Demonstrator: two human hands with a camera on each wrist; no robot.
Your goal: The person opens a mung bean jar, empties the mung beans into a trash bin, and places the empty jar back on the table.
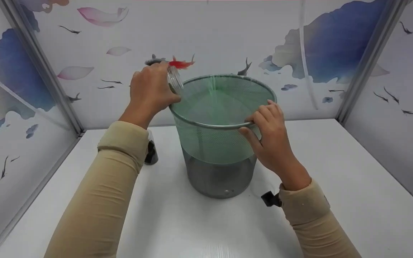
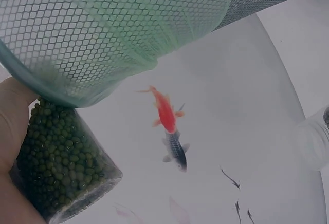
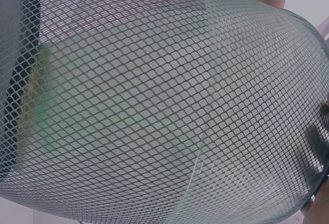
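1. The left hand point(image 1: 149, 87) curls round a jar of green beans point(image 2: 67, 157) at the left side of the mesh wastebasket's point(image 1: 224, 179) mouth. The jar lies tilted right by the rim point(image 1: 215, 126), seemingly to bring its contents over the lined opening; beans fill most of what shows of it.
2. The right hand point(image 1: 273, 139) pinches the rim on its near right side, thumb outside and below, fingers up along the metal, probably to steady the light basket and pin the liner.
3. The green liner point(image 1: 212, 143) hangs inside the mesh and reaches only partway down the wall; its upper edge appears folded over the rim, likely so that it cannot slip in.
4. The basket stands upright on the white counter point(image 1: 335, 161), between both arms and within easy reach.
5. A second jar point(image 1: 151, 152) with dark contents stands left of the basket, partly hidden by the left sleeve point(image 1: 95, 200), which could knock it.
6. The printed back wall point(image 1: 210, 36) rises behind the basket and limits room there. A black device point(image 1: 271, 199) juts from the right cuff, near the basket's base.
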